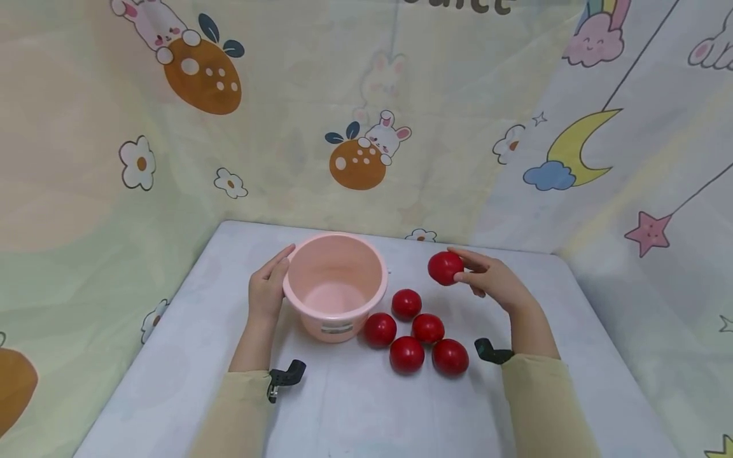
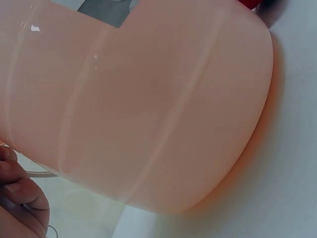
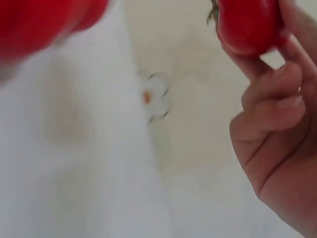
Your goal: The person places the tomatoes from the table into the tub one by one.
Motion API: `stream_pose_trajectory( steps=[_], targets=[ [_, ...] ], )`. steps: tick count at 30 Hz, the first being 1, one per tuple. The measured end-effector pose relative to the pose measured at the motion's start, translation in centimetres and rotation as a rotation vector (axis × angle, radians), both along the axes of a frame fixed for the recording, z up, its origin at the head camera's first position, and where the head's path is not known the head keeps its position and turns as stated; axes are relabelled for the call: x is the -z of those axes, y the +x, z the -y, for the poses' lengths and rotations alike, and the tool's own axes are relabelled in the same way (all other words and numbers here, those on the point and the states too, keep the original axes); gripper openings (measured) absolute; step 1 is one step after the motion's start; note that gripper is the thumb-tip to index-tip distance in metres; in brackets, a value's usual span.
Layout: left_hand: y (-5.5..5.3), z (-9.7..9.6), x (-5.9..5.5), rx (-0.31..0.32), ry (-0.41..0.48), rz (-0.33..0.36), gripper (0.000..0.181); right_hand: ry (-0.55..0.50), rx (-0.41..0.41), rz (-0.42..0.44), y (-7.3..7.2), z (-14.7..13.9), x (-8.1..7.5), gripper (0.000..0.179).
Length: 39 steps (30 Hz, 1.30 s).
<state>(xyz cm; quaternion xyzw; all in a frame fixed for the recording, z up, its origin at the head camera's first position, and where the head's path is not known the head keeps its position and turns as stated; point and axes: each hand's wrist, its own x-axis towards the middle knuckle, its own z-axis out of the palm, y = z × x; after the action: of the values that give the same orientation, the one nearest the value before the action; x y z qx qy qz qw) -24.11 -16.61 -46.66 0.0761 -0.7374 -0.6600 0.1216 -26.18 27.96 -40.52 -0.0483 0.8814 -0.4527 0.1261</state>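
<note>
A pink plastic basin stands upright on the table, and its outer wall fills most of the left wrist view. My left hand holds the basin at its left rim, with bent fingers against the edge. My right hand pinches a red tomato between thumb and fingers, raised above the table right of the basin. In the right wrist view that tomato shows a green stem, and two fingers curl below it. Several more tomatoes lie in a cluster close to the basin's right side.
The white table meets a patterned cloth at its back and sides. Black wrist mounts sit on both sleeves. The nearest loose tomato lies right beside the basin wall.
</note>
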Motion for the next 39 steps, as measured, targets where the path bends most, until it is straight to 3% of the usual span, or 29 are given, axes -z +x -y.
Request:
stream_pose_trajectory(
  steps=[4, 8, 13, 18, 23, 29, 34, 39],
  targets=[
    [0.0, 0.1, 0.0, 0.007, 0.015, -0.008, 0.033, -0.059, -0.179, -0.024, -2.7, 2.6, -3.7, 0.059],
    [0.0, 0.2, 0.1, 0.014, 0.046, -0.008, 0.033, -0.062, -0.365, -0.001, -5.2, 6.1, -6.5, 0.058],
    [0.1, 0.2, 0.3, 0.02, 0.056, 0.016, 0.032, -0.045, -0.534, 0.1, -7.8, 11.8, -8.0, 0.055],
    [0.2, 0.2, 0.2, 0.011, 0.036, 0.053, 0.032, 0.017, -0.677, 0.166, -9.1, 17.9, -8.2, 0.049],
    [0.2, 0.0, 0.1, 0.017, 0.022, 0.066, 0.034, 0.139, -0.696, 0.262, -9.2, 22.2, -7.5, 0.042],
    [0.4, -0.6, 0.0, 0.024, 0.023, 0.039, 0.035, 0.226, -0.653, 0.317, -8.7, 24.1, -6.7, 0.04],
    [0.5, -0.6, -0.3, 0.011, 0.012, 0.027, 0.035, 0.236, -0.656, 0.33, -8.1, 25.4, -6.3, 0.039],
    [0.7, -0.4, 0.0, 0.022, 0.015, 0.054, 0.037, 0.216, -0.678, 0.409, -8.1, 26.4, -4.2, 0.039]
  ],
)
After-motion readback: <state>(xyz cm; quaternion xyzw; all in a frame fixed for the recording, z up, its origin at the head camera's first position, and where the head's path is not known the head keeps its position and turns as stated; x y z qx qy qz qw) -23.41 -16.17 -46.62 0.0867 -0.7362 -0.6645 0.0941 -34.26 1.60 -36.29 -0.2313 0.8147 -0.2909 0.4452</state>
